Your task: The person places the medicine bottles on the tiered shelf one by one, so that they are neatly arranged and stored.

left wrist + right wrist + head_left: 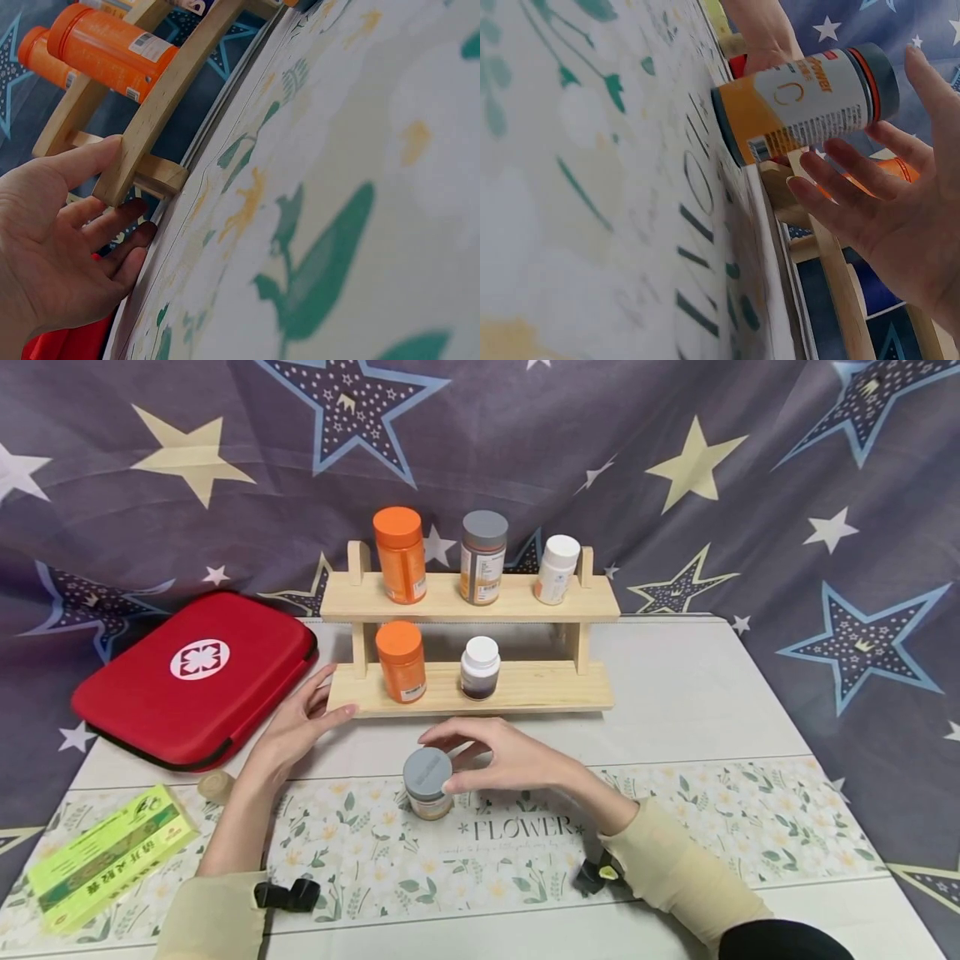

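Observation:
A supplement bottle [428,783] with a grey lid stands upright on the floral cloth. Its white and orange label on the bottle [799,97] faces the right wrist view. My right hand [510,754] is beside it, fingers and thumb spread about the lid; in the right wrist view the right hand [900,195] looks loose, not closed round it. With the left hand [296,727] I hold the left end of the two-tier wooden shelf [525,693]. In the left wrist view, the left hand [60,247] has its thumb against the lower board and fingers curled behind.
On the shelf stand an upper orange bottle [400,560], a grey-lidded bottle [482,564], a small white bottle [556,577], a lower orange bottle [402,668] and a white-capped bottle [479,672]. At left lie a red first-aid case [247,668], a green box [112,860] and a cork-coloured piece [216,787].

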Tool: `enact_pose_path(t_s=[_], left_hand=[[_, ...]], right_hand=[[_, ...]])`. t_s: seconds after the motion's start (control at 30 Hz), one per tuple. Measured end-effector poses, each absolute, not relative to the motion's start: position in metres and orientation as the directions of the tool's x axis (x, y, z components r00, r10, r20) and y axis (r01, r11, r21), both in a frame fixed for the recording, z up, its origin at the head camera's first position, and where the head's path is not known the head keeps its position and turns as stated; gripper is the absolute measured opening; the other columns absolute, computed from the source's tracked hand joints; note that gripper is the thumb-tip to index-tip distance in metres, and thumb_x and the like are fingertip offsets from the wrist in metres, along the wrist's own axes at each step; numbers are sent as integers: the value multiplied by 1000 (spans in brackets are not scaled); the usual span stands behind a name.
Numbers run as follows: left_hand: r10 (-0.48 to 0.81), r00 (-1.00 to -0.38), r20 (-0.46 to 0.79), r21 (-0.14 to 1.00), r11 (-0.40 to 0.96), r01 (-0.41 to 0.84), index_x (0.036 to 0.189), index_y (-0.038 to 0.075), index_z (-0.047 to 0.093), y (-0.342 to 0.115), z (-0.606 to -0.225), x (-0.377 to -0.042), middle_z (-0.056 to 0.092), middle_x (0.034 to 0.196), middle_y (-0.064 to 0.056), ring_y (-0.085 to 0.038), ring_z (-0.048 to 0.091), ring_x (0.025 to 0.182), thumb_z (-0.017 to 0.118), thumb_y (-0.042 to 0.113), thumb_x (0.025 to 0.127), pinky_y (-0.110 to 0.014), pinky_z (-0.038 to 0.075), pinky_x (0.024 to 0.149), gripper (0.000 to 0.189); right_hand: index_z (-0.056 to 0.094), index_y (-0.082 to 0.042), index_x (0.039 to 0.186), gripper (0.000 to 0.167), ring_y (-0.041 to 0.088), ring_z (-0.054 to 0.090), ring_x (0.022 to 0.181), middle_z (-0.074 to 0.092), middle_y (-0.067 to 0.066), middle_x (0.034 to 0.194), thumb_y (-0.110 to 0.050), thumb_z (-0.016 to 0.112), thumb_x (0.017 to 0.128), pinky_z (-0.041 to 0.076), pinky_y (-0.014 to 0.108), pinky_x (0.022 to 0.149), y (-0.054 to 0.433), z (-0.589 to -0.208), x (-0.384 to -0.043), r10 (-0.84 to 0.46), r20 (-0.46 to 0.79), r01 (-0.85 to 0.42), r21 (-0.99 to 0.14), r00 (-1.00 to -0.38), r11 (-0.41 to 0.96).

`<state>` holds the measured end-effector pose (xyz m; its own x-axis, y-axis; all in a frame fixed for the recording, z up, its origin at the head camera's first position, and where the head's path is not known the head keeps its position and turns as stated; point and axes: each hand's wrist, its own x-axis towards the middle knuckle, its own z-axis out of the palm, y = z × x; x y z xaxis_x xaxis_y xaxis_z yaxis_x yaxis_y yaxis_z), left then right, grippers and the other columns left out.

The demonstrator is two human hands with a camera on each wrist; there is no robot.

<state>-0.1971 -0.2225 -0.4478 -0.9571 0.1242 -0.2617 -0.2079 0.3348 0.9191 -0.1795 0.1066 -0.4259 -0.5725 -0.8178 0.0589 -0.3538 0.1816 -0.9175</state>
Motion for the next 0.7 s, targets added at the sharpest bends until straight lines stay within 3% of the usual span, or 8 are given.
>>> enact_pose_path(t_s=[0.13, 0.7], left_hand=[[124, -958, -260, 919, 337, -206, 167, 24, 9, -222, -448, -197, 29, 169, -16, -34, 30, 155, 71, 32, 98, -54, 25, 127, 93], [126, -957, -262, 919, 336, -208, 168, 24, 9, -222, -448, -198, 29, 170, -14, -33, 31, 155, 71, 32, 98, -53, 26, 126, 94]], right_hand=[[60, -20, 139, 53, 9, 64, 122, 68, -3, 131, -19, 81, 90, 56, 31, 102, 103, -428, -176, -818, 54, -368, -908, -573, 198], [63, -20, 135, 48, 9, 66, 115, 70, -3, 122, -20, 80, 91, 59, 31, 98, 100, -428, -171, -802, 48, -355, -911, -595, 209]])
